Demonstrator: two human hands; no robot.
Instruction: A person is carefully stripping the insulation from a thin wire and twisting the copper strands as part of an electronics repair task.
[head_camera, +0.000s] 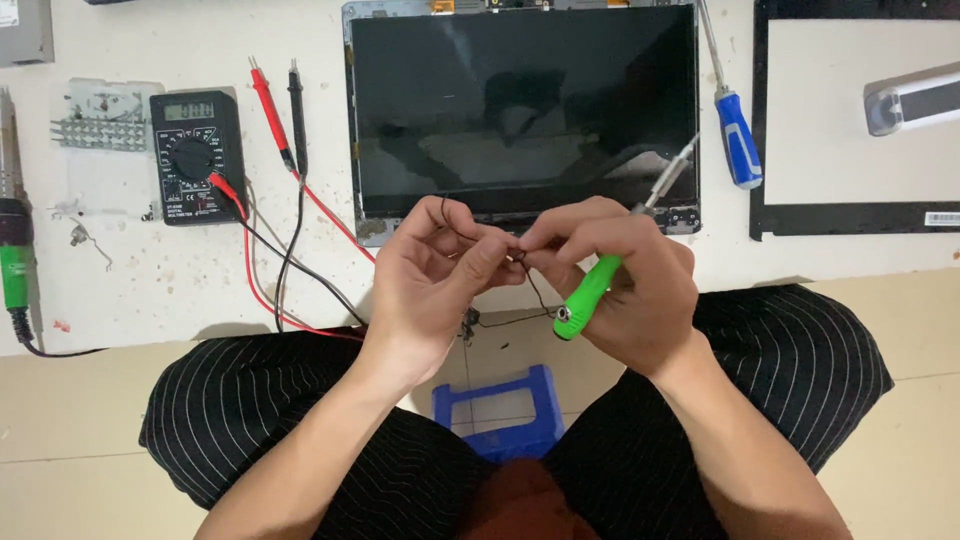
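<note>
Head cam: both hands pinch a thin black wire (530, 285), right hand (620, 285) also gripping a green-handled screwdriver (590, 295), left hand (435, 280) fingers narrow, white barcode label (942, 218) far right

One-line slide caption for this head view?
Both hands, left hand and right hand, pinch a thin black wire; right grips green-handled screwdriver.

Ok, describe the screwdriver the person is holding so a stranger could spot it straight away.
Start at the big dark screen panel lying on the white table. Just below its lower edge, the right hand holds the green-handled screwdriver, its metal shaft slanting up over the panel's corner. The other screwdriver, right of the panel, has a blue handle and lies untouched.
</note>
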